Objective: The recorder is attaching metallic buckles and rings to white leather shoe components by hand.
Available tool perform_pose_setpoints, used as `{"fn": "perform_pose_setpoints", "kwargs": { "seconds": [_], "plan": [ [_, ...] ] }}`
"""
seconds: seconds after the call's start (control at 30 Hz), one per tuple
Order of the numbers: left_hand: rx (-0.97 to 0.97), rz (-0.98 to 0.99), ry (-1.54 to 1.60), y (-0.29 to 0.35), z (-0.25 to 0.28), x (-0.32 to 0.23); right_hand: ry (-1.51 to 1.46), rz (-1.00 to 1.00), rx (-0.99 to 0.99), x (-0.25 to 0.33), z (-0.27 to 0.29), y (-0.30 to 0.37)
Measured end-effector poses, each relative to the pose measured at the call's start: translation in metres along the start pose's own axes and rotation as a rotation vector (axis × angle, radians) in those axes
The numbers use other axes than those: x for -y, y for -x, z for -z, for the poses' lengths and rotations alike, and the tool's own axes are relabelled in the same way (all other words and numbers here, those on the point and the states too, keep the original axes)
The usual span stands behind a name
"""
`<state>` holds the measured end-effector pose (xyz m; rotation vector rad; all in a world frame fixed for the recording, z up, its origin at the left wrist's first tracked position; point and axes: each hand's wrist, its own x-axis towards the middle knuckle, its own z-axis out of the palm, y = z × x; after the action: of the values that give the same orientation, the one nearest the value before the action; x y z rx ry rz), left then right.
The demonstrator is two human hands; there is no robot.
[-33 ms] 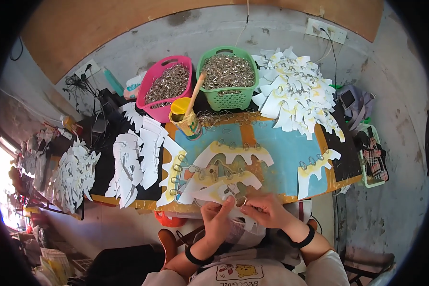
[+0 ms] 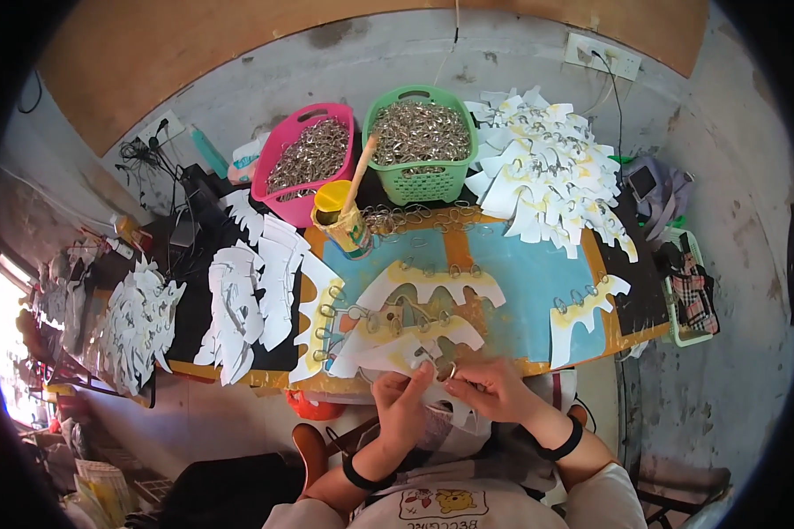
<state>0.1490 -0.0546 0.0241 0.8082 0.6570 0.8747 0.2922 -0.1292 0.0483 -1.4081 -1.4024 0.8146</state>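
Note:
At the table's near edge, my left hand (image 2: 401,406) pinches a white cut-out piece (image 2: 388,354) smeared with yellow glue. My right hand (image 2: 498,391) is closed, thumb and finger gripping a small metal ring (image 2: 451,371) close to that piece. The fingers partly hide where ring and piece meet. Just beyond lie a glued piece with rings (image 2: 415,333) and an arched one (image 2: 441,287). Another ringed piece (image 2: 309,360) rests at the left of the blue work surface (image 2: 494,251), and one more (image 2: 582,314) at its right.
Pink (image 2: 267,185) and green (image 2: 423,182) baskets full of metal rings stand at the back, with a glue can (image 2: 355,238) holding a wooden-handled stick before them. Ringed pieces heap at the back right (image 2: 547,167); plain white stacks (image 2: 234,304) lie left.

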Motion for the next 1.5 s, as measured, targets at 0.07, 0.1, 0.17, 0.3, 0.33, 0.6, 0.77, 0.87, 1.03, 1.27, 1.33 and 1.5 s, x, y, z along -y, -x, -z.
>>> {"fn": "perform_pose_setpoints", "kwargs": {
  "seconds": [0.07, 0.1, 0.17, 0.3, 0.33, 0.6, 0.77, 0.87, 1.03, 1.27, 1.33, 1.5],
  "plan": [
    [-0.012, 0.032, 0.014, 0.000, -0.001, 0.002, -0.047, -0.059, -0.016, -0.003, 0.001, 0.003],
    [0.022, 0.003, -0.041, -0.001, 0.001, 0.004, -0.192, -0.144, -0.018, -0.009, 0.002, 0.003],
    [0.060, -0.023, -0.097, -0.001, 0.005, 0.006, -0.338, -0.230, -0.023, -0.012, 0.004, 0.001],
    [0.125, -0.030, -0.281, 0.000, 0.004, 0.001, -0.161, -0.190, -0.124, -0.013, 0.000, -0.004],
    [0.123, -0.026, -0.318, 0.001, 0.002, -0.001, -0.113, -0.174, -0.119, -0.013, 0.001, -0.003],
    [0.320, 0.228, 0.023, -0.009, 0.018, 0.000, -0.166, -0.177, -0.227, -0.013, -0.006, 0.001],
    [0.358, 0.067, -0.398, -0.003, 0.029, 0.008, -0.115, -0.202, -0.214, 0.001, 0.005, 0.003],
    [0.244, 0.020, -0.404, 0.001, 0.015, -0.001, -0.194, -0.176, -0.195, 0.007, 0.003, 0.006],
    [0.250, -0.112, -0.593, 0.004, 0.013, -0.003, 0.218, 0.226, -0.352, 0.005, 0.001, 0.002],
    [0.263, -0.248, -0.748, 0.005, 0.020, 0.005, 0.633, 0.474, -0.339, 0.000, -0.002, 0.012],
    [0.256, -0.236, -0.730, 0.008, 0.015, 0.007, 0.699, 0.612, -0.377, -0.003, -0.001, 0.016],
    [0.110, -0.097, -0.508, 0.000, 0.002, -0.002, 0.483, 0.714, -0.353, 0.007, -0.004, 0.031]
  ]
}}
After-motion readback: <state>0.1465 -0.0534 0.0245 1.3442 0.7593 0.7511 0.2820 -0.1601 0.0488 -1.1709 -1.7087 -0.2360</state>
